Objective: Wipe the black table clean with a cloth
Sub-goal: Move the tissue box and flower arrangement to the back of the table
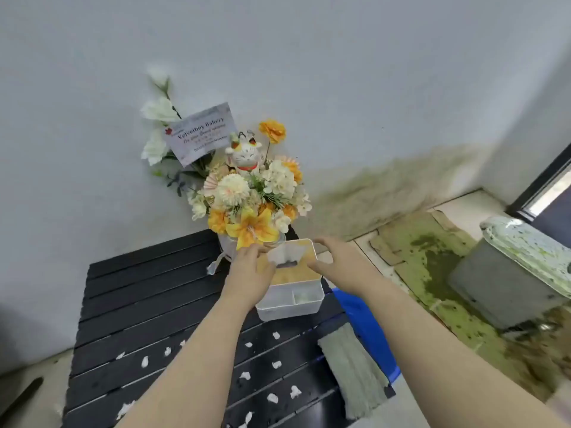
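Black table: cloth lies apart from right hand, seemingly untouched.

The one camera sits on the person's head and looks forward and down over the black table (close up, from its near end) toward the wall.

- Table: directly before you, its far edge toward the wall at 12 o'clock.
- Flower arrangement: on the table's far edge at 12 o'clock. A card sits at its 10 o'clock and a cat figurine on top.
- Box: on the table, just before the flowers. Your left hand grips its 9 o'clock side; your right hand is beside its 3 o'clock side.
- Cloth: on the table's 3 o'clock edge, nearer you than the box.
- Scraps: scattered over the near slats.
- Tub: below the table's 3 o'clock edge, past the cloth.
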